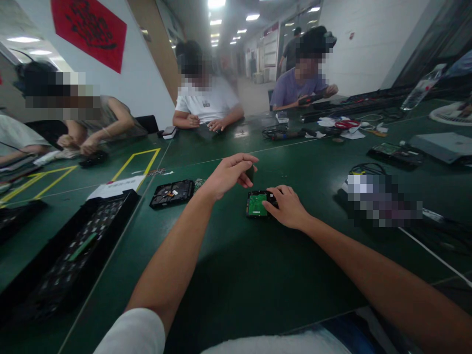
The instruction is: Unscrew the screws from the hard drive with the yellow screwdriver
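Left hand (236, 171) is raised just above the work, pinching a small dark piece (250, 174) I can't identify; right hand (286, 206) lies on the black drive (260, 206), flat on the green table (236, 280) in front of me, and I can't tell if it's clamping or only steadying. I'd call this drive partway at most, since its green board (257, 203) is still seated. Left-side drive (172, 193) shows no green board on its upper face, so I'd judge it further along.
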Motion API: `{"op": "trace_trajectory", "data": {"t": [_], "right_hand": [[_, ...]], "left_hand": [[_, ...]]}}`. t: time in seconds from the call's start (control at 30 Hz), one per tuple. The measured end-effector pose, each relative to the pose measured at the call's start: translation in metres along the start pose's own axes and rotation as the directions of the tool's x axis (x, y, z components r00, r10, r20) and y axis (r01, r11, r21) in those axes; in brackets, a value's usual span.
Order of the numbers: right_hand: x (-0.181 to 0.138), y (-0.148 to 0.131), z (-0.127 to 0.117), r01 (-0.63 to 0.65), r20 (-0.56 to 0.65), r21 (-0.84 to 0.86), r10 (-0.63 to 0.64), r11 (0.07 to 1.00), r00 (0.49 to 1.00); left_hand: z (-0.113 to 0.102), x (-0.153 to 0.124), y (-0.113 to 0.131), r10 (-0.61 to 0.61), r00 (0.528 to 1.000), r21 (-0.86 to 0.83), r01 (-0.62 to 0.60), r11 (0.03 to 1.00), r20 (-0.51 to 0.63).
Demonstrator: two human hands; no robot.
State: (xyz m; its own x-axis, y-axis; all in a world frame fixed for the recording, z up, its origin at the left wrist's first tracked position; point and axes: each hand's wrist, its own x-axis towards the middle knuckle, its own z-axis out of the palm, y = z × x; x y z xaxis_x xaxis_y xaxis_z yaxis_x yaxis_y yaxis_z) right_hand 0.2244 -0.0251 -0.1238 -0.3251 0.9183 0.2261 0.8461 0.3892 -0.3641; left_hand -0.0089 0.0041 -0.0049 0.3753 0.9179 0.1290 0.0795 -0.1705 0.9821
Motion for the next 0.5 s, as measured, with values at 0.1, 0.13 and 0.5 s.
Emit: {"op": "trace_trajectory", "data": {"t": [0.1, 0.13, 0.5], "right_hand": [[-0.0001, 0.0003, -0.0003, -0.002, 0.007, 0.003, 0.002, 1.000, 1.000], [0.0000, 0.0004, -0.0002, -0.004, 0.007, 0.005, 0.004, 1.000, 1.000], [0.0001, 0.0008, 0.0012, -0.002, 0.000, 0.007, 0.002, 1.000, 1.000]], "left_hand": [[-0.0002, -0.0001, -0.0001, 0.008, 1.000, 0.007, -0.008, 1.000, 0.000], [0.0000, -0.0001, -0.0005, 0.024, 1.000, 0.029, -0.024, 0.999, -0.009], [0.0001, -0.0013, -0.0020, 0.053, 0.999, 0.096, -0.052, 0.994, -0.005]]}}
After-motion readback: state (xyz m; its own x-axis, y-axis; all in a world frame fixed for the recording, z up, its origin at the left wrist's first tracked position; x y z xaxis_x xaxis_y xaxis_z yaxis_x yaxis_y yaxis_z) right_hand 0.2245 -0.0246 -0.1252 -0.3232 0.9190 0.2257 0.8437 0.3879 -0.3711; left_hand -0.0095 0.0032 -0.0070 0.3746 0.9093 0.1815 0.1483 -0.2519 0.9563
